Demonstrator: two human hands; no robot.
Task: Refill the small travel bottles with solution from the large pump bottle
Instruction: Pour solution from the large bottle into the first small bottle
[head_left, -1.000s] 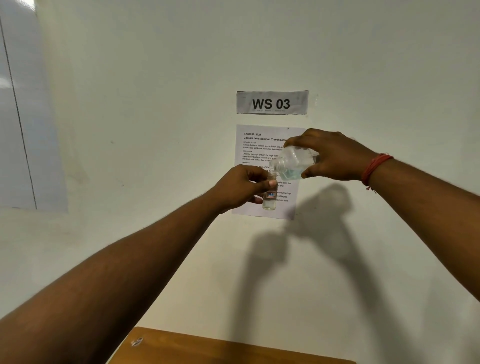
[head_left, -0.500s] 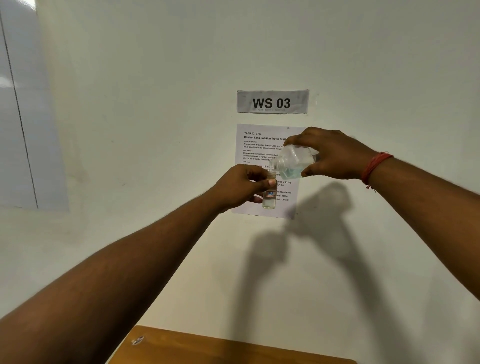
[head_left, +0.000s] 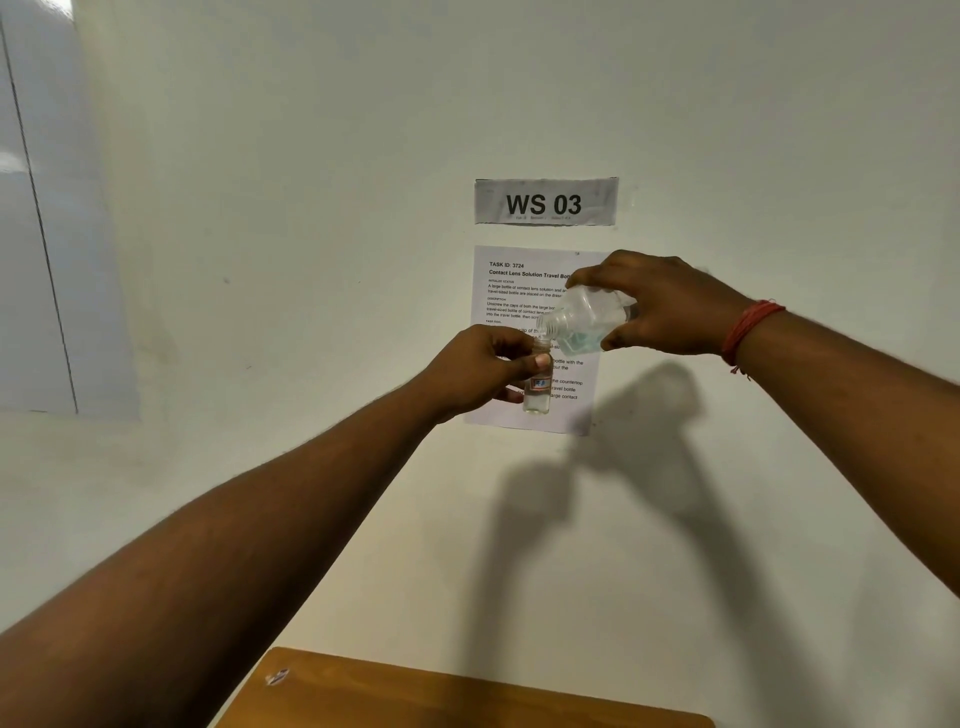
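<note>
Both arms are raised in front of a white wall. My left hand (head_left: 480, 366) grips a small clear travel bottle (head_left: 536, 396) upright near its neck; it has a small label and a little clear liquid at the bottom. My right hand (head_left: 662, 306) holds a larger clear bottle (head_left: 587, 319) tipped on its side, its open mouth pointing left and down just above the small bottle's opening. Pale bluish liquid lies in the tilted bottle's lower side. No pump or caps are in view.
A printed task sheet (head_left: 511, 291) and a "WS 03" sign (head_left: 545, 202) are stuck on the wall behind the hands. A wooden surface's far edge (head_left: 415, 686) shows at the bottom. A red thread band (head_left: 748, 327) circles my right wrist.
Almost nothing differs. Both hands hold the same pose with the large bottle tipped over the small one; the view has shifted very slightly.
</note>
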